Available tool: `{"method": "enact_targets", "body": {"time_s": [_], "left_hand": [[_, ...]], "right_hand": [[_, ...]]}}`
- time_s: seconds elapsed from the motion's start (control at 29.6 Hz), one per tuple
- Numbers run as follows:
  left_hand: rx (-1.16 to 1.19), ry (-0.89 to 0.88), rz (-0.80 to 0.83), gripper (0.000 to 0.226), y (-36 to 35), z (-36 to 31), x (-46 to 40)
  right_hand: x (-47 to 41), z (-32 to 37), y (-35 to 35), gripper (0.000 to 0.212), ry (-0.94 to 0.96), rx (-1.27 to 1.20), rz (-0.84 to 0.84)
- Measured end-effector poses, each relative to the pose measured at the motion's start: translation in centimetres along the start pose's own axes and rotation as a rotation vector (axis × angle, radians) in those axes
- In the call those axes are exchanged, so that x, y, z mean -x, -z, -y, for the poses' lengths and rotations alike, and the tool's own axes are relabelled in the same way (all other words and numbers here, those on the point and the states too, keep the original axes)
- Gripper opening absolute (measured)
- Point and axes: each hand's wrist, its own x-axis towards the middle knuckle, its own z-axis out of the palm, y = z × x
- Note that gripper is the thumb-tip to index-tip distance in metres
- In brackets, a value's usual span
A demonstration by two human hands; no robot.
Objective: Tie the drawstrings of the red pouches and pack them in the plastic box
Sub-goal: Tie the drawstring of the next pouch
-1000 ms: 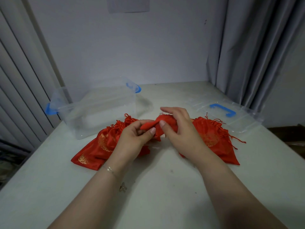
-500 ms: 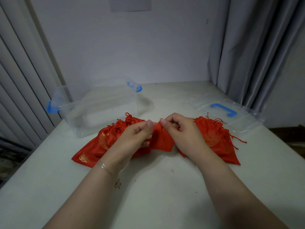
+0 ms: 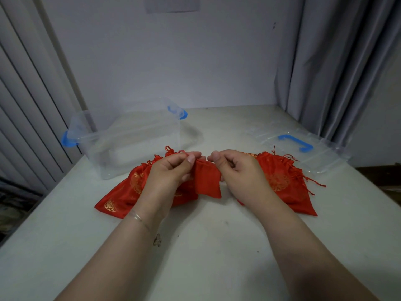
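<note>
A small plain red pouch (image 3: 207,181) hangs between my hands above the table. My left hand (image 3: 173,168) pinches its top left corner with a thin red drawstring at the thumb and fingertips. My right hand (image 3: 234,170) pinches the top right corner with curled fingers. Behind my left hand lies a pile of red pouches with gold print (image 3: 121,196). Another pile of red pouches (image 3: 284,183) with loose tassels lies behind my right hand. The clear plastic box (image 3: 130,140) with blue latches stands open at the back left.
The box's clear lid (image 3: 303,148) with a blue handle lies flat at the back right of the white table (image 3: 195,246). Grey curtains hang on the right and vertical blinds on the left. A wall closes the back.
My hands have drawn apart, each pulling one top corner of the small pouch. The pouch, bunched between my fingers a second ago, now hangs down flat between them.
</note>
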Motion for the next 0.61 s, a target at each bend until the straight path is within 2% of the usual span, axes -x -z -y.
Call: {"method": "enact_targets", "body": {"time_s": [0.14, 0.34, 0.47, 0.61], "left_hand": [[0.081, -0.091, -0.040, 0.017, 0.1, -0.3, 0.1], [0.088, -0.222, -0.033, 0.020, 0.4, -0.6, -0.2], [0.105, -0.274, 0.032, 0.018, 0.2, -0.9, 0.1], [0.033, -0.247, 0.032, 0.015, 0.6, -1.1, 0.0]], "right_hand": [[-0.2, 0.3, 0.7, 0.049, -0.065, -0.076, -0.015], [-0.3, 0.4, 1.5, 0.023, -0.228, -0.291, 0.102], [-0.2, 0.7, 1.2, 0.021, -0.254, -0.287, 0.129], [-0.2, 0.5, 0.8, 0.022, -0.271, -0.243, 0.140]]}}
